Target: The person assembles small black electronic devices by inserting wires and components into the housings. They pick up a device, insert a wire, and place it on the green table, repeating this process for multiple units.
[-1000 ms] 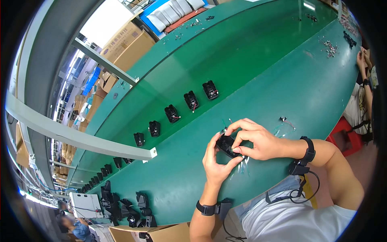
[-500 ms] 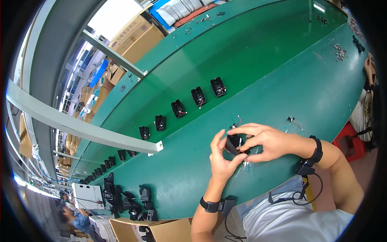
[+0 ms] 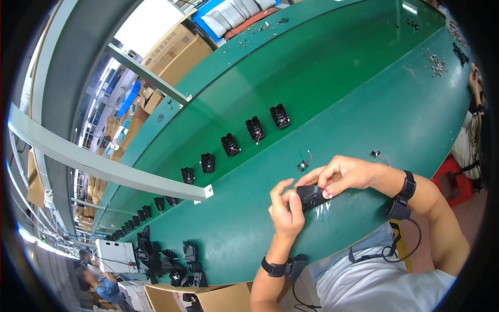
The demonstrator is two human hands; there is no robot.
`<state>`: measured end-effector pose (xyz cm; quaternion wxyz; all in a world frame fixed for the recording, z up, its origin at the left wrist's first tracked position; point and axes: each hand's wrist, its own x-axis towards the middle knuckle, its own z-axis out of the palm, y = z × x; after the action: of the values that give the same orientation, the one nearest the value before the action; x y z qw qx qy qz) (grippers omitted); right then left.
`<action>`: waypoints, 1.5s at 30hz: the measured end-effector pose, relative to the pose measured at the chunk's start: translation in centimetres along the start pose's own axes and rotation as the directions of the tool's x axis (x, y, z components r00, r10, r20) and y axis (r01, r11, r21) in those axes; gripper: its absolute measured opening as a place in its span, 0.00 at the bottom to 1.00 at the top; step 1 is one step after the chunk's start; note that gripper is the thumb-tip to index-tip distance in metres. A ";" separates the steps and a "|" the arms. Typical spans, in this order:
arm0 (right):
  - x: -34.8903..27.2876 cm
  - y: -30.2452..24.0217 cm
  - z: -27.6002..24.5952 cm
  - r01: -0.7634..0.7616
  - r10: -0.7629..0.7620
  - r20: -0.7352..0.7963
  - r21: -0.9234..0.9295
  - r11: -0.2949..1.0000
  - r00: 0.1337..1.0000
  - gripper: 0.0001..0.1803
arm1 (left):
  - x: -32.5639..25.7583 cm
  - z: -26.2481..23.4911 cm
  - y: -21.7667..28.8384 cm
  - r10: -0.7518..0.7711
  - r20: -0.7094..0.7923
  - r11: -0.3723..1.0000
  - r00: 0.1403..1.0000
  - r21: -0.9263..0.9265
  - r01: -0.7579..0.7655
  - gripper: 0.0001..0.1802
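Note:
Between my two hands, above the green bench, is a small black plastic housing [image 3: 311, 197]. My left hand [image 3: 286, 212] grips its left end with thumb and fingers. My right hand [image 3: 347, 176] pinches its right end, and a bit of red shows by the fingertips. The housing's smooth outer side is in sight; its inside is hidden. Just beyond my hands lies a small part with thin wires [image 3: 302, 166]. Thin pale strands [image 3: 320, 212] lie beneath the housing. To the right of my right hand is another small wired part [image 3: 376, 154].
A green conveyor belt [image 3: 322, 73] carries a row of black housings [image 3: 254, 130]. Several black parts [image 3: 148, 252] are piled at the left, near an open cardboard box [image 3: 223, 299]. A grey metal post [image 3: 130, 177] crosses the left side. Small loose parts [image 3: 436, 66] lie far right, beside another person's hand [image 3: 474, 78].
The black housing has been turned in my hands, so its smooth outer side shows instead of its opening. My left fingers have shifted along it. The housings on the belt have hardly moved.

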<state>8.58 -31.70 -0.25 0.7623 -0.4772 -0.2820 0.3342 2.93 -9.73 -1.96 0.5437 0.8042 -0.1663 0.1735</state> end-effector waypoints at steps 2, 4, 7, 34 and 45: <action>0.0 0.6 -0.3 -0.043 0.043 0.003 0.054 0.998 0.999 0.07 | 0.2 0.7 0.2 0.091 -0.073 0.992 0.993 0.091 -0.085 0.13; -0.4 0.9 0.1 -0.120 0.127 -0.053 0.112 0.986 0.991 0.07 | 0.2 0.7 -0.2 0.131 -0.117 0.974 0.984 0.201 -0.106 0.11; 0.0 2.4 0.3 -0.159 0.168 -0.008 0.292 0.943 0.986 0.07 | 0.4 0.3 -0.5 0.176 -0.211 0.948 0.962 0.301 -0.108 0.09; 7.3 -3.4 -15.1 -0.260 -0.285 -0.222 -0.960 -0.104 0.932 0.14 | -12.5 -27.6 -5.6 -0.271 -0.494 0.153 0.826 0.825 0.544 0.43; 4.5 -4.5 -10.5 -0.276 -0.361 -0.266 -0.961 0.026 0.894 0.15 | -8.4 -20.8 -4.0 -0.137 -0.154 0.618 0.979 0.759 0.206 0.23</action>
<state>20.28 -35.26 0.31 0.2595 -0.9229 -0.2652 -0.1027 -4.71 11.74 -1.79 0.1686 0.9634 0.0231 0.2073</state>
